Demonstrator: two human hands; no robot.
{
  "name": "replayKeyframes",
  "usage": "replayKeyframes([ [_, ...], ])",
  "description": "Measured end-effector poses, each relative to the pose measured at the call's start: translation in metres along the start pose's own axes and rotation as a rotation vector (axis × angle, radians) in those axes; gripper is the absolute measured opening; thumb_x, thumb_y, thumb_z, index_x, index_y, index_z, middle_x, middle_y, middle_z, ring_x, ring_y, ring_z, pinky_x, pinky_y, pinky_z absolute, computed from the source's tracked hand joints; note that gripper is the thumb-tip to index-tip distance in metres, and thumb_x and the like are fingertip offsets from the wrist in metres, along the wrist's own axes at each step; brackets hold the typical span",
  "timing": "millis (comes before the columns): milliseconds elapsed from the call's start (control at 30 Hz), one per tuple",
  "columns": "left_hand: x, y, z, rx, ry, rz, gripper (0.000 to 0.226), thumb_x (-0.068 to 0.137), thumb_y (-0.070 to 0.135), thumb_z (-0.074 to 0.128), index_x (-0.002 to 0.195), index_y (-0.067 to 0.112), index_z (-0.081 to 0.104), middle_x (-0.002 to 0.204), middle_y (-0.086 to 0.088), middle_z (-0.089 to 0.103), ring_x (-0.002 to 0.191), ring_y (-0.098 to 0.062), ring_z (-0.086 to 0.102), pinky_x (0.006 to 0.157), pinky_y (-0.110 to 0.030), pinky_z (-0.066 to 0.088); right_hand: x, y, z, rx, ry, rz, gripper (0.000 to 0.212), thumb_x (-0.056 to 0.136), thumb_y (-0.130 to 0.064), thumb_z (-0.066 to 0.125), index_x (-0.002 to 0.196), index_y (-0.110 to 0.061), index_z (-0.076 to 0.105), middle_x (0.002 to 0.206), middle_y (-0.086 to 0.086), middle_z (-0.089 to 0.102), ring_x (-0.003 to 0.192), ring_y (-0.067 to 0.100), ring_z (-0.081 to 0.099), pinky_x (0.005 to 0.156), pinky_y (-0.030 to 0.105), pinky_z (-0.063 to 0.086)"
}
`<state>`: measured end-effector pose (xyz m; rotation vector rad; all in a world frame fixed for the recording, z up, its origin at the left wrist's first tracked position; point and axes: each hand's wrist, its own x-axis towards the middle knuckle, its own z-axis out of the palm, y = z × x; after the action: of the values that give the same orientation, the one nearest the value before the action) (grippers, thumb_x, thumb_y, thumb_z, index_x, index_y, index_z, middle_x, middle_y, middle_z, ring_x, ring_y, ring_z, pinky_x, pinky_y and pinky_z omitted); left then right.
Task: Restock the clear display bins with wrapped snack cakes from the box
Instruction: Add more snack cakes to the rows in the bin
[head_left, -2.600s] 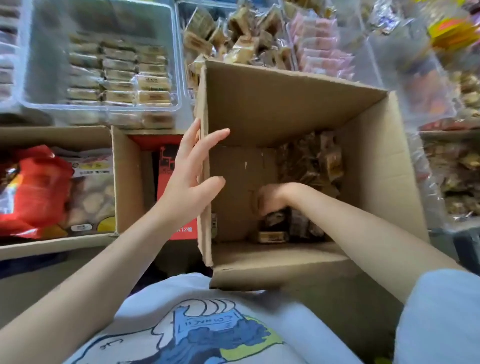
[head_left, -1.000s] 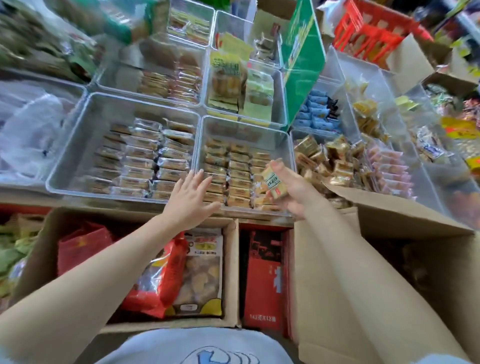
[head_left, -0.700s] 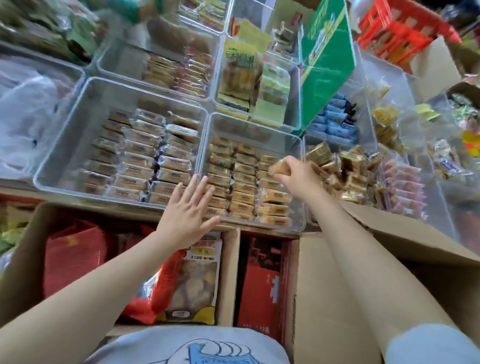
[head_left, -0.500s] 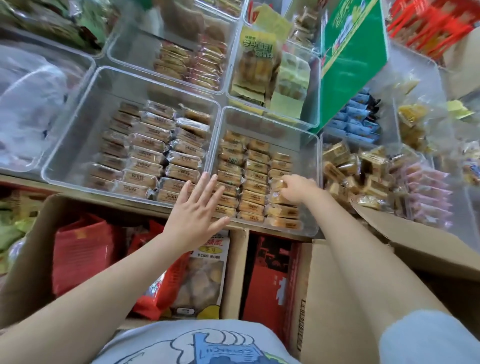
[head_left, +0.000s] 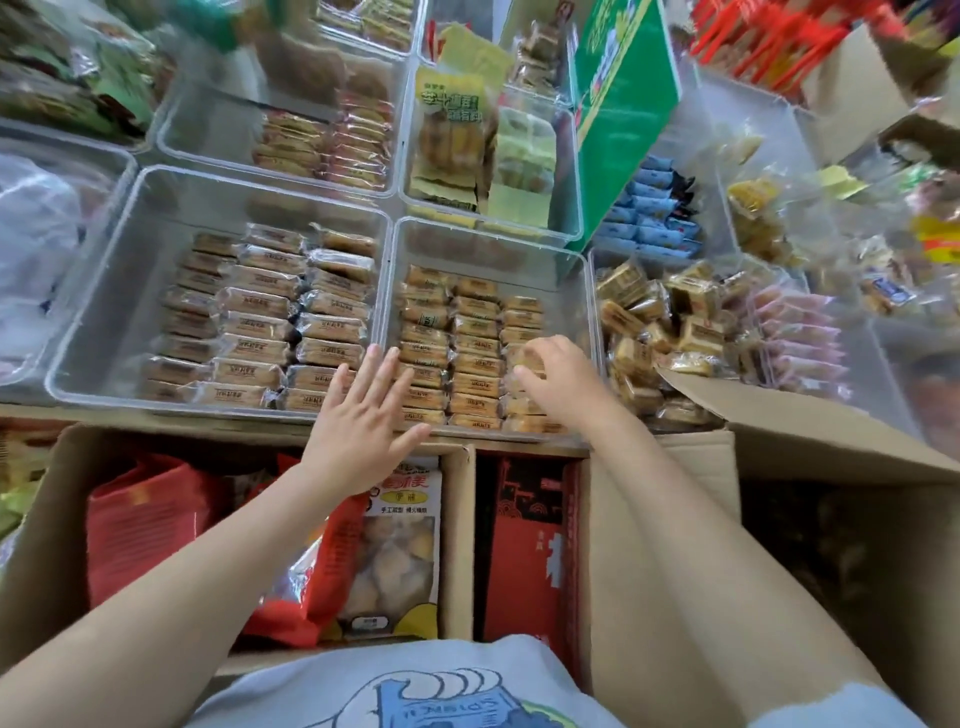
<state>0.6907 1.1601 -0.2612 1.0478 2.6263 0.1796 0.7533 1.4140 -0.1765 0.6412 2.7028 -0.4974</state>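
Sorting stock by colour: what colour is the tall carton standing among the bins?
Green, with some pale print; the carton shows in the head view.

A snack shop: clear bins (head_left: 387, 291) sit side by side, filled with rows of wrapped cakes (head_left: 470, 345) and sweets (head_left: 797, 338), with cardboard boxes (head_left: 460, 545) of bagged stock below.

Shop clutter around the work area.
A green carton (head_left: 621, 114) stands upright at the back, blue packets (head_left: 649, 213) just to its right and pink packets (head_left: 800, 338) further right. Below, an open cardboard box (head_left: 462, 545) holds a red bag (head_left: 140, 525) and a clear bag of pale biscuits (head_left: 395, 561). A red box (head_left: 527, 551) stands just beside it.
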Motion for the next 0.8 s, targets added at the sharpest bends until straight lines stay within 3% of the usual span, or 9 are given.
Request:
replayKeyframes([
  [67, 0.0, 0.001, -0.003, -0.028, -0.017, -0.014, 0.089, 0.091, 0.076, -0.001, 0.161, 0.021, -0.006, 0.165, -0.004, -0.022, 0.148, -0.019, -0.032, 0.124, -0.045, -0.013, -0.05, -0.001, -0.027, 0.127, 0.079, -0.067, 0.03, 0.102, -0.036, 0.045, 0.117, -0.021, 0.066, 0.106, -0.002, 0.066, 0.098, 0.015, 0.061, 0.082, 0.032, 0.051],
  [133, -0.002, 0.009, -0.006, -0.087, -0.024, -0.042, 0.087, 0.097, 0.07, 0.022, 0.162, 0.017, 0.0, 0.167, -0.008, -0.014, 0.151, -0.023, -0.026, 0.125, -0.044, -0.009, -0.104, 0.01, -0.049, 0.16, 0.24, -0.099, 0.026, 0.103, -0.03, 0.046, 0.102, -0.019, 0.069, 0.085, -0.004, 0.066, 0.078, 0.009, 0.059, 0.065, 0.027, 0.046],
  [200, -0.007, 0.033, -0.009, -0.197, 0.007, -0.043, 0.086, 0.098, 0.06, 0.043, 0.162, 0.013, 0.009, 0.169, -0.012, 0.0, 0.155, -0.027, -0.013, 0.126, -0.046, -0.003, -0.155, 0.031, -0.064, 0.174, 0.388, -0.067, 0.026, 0.103, -0.026, 0.048, 0.091, -0.015, 0.068, 0.077, -0.003, 0.063, 0.072, 0.012, 0.058, 0.062, 0.031, 0.045],
  [300, -0.032, 0.102, -0.021, -0.467, -0.005, 0.081, 0.079, 0.097, 0.045, 0.059, 0.159, 0.013, 0.022, 0.168, -0.011, 0.015, 0.156, -0.026, 0.003, 0.126, -0.045, 0.006, -0.219, 0.078, -0.069, 0.178, 0.43, 0.081, 0.027, 0.102, -0.026, 0.05, 0.088, -0.012, 0.067, 0.078, 0.0, 0.066, 0.074, 0.018, 0.061, 0.067, 0.039, 0.051],
  [400, -0.078, 0.184, -0.038, -0.69, -0.062, 0.342, 0.068, 0.098, 0.039, 0.059, 0.157, 0.024, 0.028, 0.166, 0.003, 0.019, 0.154, -0.013, 0.01, 0.124, -0.036, 0.013, -0.26, 0.128, -0.064, 0.138, 0.338, 0.256, 0.025, 0.101, -0.03, 0.05, 0.089, -0.017, 0.068, 0.081, -0.002, 0.068, 0.076, 0.019, 0.06, 0.073, 0.041, 0.052],
  [533, -0.122, 0.269, -0.05, -0.687, -0.033, 0.672, 0.058, 0.1, 0.038, 0.056, 0.153, 0.033, 0.033, 0.161, 0.01, 0.028, 0.147, -0.007, 0.022, 0.117, -0.021, 0.015, -0.279, 0.189, -0.051, -0.007, 0.082, 0.302, 0.023, 0.1, -0.036, 0.05, 0.094, -0.022, 0.067, 0.085, -0.006, 0.067, 0.083, 0.018, 0.063, 0.075, 0.039, 0.053],
  [633, -0.126, 0.311, -0.051, -0.669, 0.022, 0.633, 0.052, 0.101, 0.042, 0.051, 0.15, 0.034, 0.035, 0.153, 0.01, 0.039, 0.142, -0.007, 0.03, 0.12, -0.031, 0.024, -0.276, 0.228, -0.04, -0.078, -0.107, 0.297, 0.025, 0.099, -0.042, 0.053, 0.105, -0.022, 0.066, 0.096, -0.004, 0.064, 0.091, 0.019, 0.061, 0.081, 0.038, 0.053],
  [733, -0.126, 0.346, -0.047, -0.656, 0.082, 0.56, 0.047, 0.101, 0.037, 0.053, 0.146, 0.03, 0.043, 0.143, 0.009, 0.052, 0.135, -0.004, 0.036, 0.121, -0.025, 0.018, -0.269, 0.265, -0.028, -0.126, -0.202, 0.241, 0.025, 0.095, -0.04, 0.06, 0.108, -0.018, 0.064, 0.104, -0.001, 0.065, 0.096, 0.022, 0.061, 0.081, 0.037, 0.052],
  [800, -0.126, 0.368, -0.038, -0.615, 0.095, 0.514, 0.044, 0.101, 0.037, 0.053, 0.144, 0.029, 0.047, 0.137, 0.01, 0.058, 0.131, -0.007, 0.044, 0.118, -0.027, 0.025, -0.263, 0.29, -0.019, -0.277, -0.301, 0.224, 0.024, 0.092, -0.035, 0.063, 0.107, -0.017, 0.064, 0.105, 0.001, 0.064, 0.098, 0.025, 0.063, 0.079, 0.036, 0.053],
])
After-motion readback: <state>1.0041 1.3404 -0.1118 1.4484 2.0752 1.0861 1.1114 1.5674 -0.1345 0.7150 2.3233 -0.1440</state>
